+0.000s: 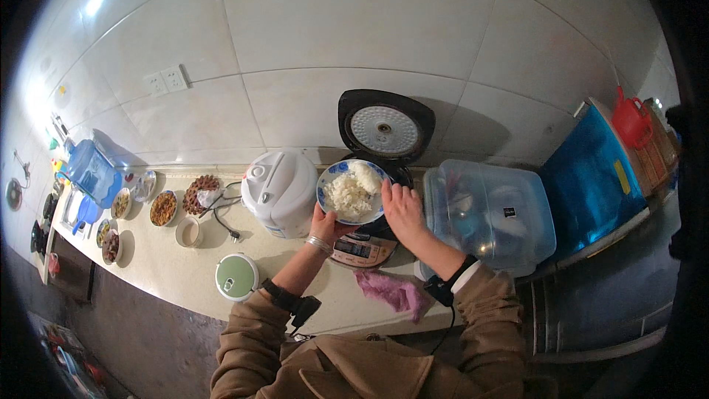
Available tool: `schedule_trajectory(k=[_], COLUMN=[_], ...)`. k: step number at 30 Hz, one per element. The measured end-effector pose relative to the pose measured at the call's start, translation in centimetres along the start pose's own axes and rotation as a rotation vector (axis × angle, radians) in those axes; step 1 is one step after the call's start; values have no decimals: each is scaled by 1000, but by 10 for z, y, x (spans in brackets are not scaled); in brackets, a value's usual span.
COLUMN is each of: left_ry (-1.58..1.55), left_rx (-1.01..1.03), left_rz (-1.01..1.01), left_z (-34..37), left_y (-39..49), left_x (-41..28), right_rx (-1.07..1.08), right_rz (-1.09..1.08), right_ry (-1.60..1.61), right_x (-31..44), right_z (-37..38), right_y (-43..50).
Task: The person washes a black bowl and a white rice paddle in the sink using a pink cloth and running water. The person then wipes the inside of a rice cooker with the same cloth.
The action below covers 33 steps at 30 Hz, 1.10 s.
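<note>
My left hand [328,226] grips the lower left rim of a blue-and-white patterned plate [323,184], thumb over its edge. White cooked rice [348,197] is heaped on the plate, with a smoother clump at the upper right. At the right rim are the curled fingers of my right hand [405,211]; whether they hold the rim or a utensil is hidden. The plate is above a rice cooker [363,250] whose dark lid [385,124] stands raised against the wall. Plate and hands cover most of the cooker's opening.
Left of the cooker stand a white lidded appliance [282,191] and a green-lidded container [237,277]. Several food bowls [164,208] and a cup [189,232] are farther left. A clear plastic box [493,216] borders the right side. A pink cloth [390,292] lies in front.
</note>
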<state>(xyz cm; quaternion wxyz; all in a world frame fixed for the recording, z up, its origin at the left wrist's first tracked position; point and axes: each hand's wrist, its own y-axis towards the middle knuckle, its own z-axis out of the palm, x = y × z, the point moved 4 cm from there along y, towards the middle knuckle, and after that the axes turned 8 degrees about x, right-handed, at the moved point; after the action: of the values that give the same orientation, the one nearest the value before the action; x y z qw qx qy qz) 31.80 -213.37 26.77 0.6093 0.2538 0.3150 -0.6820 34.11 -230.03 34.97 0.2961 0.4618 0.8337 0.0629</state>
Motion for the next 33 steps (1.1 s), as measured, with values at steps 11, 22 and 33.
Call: schedule_trajectory(k=[11, 22, 33], left_ry=[38, 128, 200], left_rx=[-11, -64, -317], left_rz=[23, -7, -63], left_z=[-20, -57, -101], left_y=[-14, -109, -236], left_x=[4, -17, -22], right_rx=[-48, 308, 491], right_rz=[16, 156, -241], right_ry=[398, 866, 324], right_x=[-4, -59, 38], right_z=[-43, 13, 128], right_y=[-9, 31, 54])
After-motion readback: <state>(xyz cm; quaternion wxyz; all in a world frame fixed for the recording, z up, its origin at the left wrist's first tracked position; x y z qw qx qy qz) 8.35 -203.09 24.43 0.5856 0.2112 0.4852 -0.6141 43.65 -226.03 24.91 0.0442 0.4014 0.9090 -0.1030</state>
